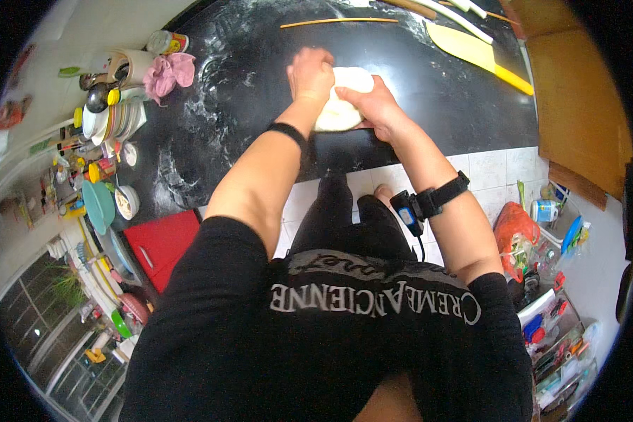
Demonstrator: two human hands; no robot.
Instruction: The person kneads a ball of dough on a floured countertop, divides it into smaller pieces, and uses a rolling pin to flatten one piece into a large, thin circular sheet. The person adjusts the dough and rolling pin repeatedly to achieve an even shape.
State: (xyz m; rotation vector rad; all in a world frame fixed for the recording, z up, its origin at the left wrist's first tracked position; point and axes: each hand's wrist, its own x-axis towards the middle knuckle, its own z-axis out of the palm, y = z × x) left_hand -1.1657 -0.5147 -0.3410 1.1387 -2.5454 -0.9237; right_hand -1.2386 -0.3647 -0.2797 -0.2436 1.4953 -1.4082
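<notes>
A rounded lump of pale dough [343, 112] rests near the front edge of a black countertop [443, 111] dusted with flour. Against its left side is my left hand [311, 74], with the fingers curled over and partly hidden. My right hand [374, 108] grips the dough from the right, its thumb on top and the fingers around the side and underneath. Beyond the hands lies a thin wooden stick [339, 21]. To the right is a yellow spatula-like tool [464, 50] with a broad pale blade.
At the left stand a pink cloth [169, 75], a jar [166, 42], stacked plates [121, 121], a teal basin [98, 207] and a white bowl [127, 202]. Several long rods lie at the back right. A wooden cabinet [585, 95] borders the counter's right end.
</notes>
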